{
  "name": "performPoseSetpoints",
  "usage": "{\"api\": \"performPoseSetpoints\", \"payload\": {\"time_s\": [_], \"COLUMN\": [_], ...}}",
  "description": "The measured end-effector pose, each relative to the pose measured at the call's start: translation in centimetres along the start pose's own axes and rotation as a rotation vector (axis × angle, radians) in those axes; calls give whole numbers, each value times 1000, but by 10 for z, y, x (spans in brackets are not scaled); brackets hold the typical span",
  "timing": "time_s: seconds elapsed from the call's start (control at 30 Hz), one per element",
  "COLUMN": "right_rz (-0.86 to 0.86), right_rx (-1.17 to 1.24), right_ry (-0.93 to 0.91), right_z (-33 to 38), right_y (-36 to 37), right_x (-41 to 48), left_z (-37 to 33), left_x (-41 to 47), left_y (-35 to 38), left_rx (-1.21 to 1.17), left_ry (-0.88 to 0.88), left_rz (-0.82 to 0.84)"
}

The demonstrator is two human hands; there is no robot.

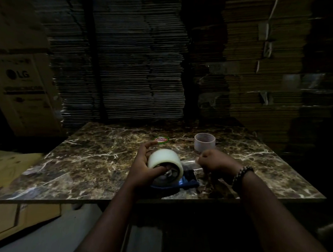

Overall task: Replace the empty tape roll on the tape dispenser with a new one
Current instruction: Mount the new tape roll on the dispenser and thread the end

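A full roll of clear tape [164, 160] sits on the blue tape dispenser [186, 182], which lies on the marble table [82, 166]. My left hand [144, 166] wraps the roll, thumb pressed into its core. A strip of clear tape [189, 161] stretches from the roll to my right hand [215, 161], whose fingers are pinched shut on its free end. The empty tape core [204, 144] stands upright on the table behind my right hand. Most of the dispenser is hidden under the roll and my hands.
A round red and green sticker [161, 140] is stuck on the tabletop behind the roll. Tall stacks of flattened cardboard [138, 69] rise right behind the table. A printed carton [23, 91] stands at the left, with more cardboard [8, 174] lying low beside the table.
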State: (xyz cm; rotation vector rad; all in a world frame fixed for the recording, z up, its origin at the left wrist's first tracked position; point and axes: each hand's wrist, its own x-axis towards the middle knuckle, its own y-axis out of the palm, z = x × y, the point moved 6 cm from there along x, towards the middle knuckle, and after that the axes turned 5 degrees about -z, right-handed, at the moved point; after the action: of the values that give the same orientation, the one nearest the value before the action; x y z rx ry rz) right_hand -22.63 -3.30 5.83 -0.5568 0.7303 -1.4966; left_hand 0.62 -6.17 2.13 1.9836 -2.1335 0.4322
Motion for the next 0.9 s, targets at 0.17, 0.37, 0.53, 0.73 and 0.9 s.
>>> {"api": "performPoseSetpoints", "payload": {"time_s": [0.17,0.37,0.53,0.73,0.9], "right_rz": [56,43,26,-25,-65], "right_rx": [-178,-151,26,0,49], "right_ry": [18,23,53,49,44], "right_z": [-11,-13,-21,-24,-23], "right_y": [4,3,2,1,-3], "right_x": [3,3,2,0,-1], "left_z": [4,10,7,3,1], "left_x": [0,1,-1,-2,-3], "left_y": [-1,-5,-4,-4,-5], "left_rx": [-2,5,-17,-11,-18], "left_ry": [-25,-42,-43,-27,-28], "left_rz": [10,9,7,7,5]}}
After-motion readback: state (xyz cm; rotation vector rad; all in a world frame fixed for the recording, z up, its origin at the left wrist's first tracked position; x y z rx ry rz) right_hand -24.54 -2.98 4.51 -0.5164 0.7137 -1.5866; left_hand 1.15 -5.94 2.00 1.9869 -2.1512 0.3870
